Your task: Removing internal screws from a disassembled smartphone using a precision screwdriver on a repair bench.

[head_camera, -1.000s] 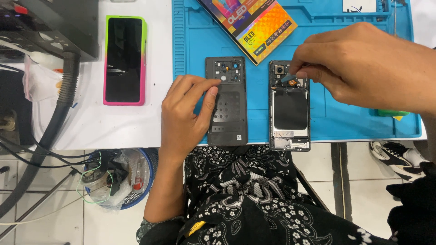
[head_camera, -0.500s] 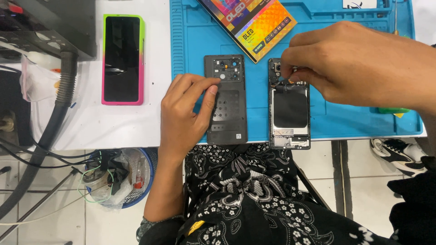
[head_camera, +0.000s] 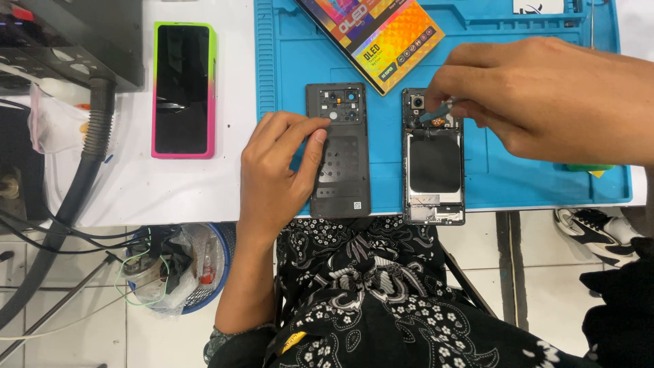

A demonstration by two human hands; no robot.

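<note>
Our left hand [head_camera: 276,170] lying flat, fingers spread on the back cover [head_camera: 338,150], our right hand [head_camera: 545,95] pinching a small tool [head_camera: 436,112] over the opened phone [head_camera: 434,157], both on the blue mat [head_camera: 518,177], another phone [head_camera: 184,88] at left

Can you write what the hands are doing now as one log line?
left hand: resting on back cover | right hand: tool tip at opened phone | blue mat

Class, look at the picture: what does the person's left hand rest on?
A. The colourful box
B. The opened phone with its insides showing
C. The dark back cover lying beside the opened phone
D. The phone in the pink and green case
C: the left hand lies with its fingers on the dark back cover, while the right hand works at the opened phone.
</note>
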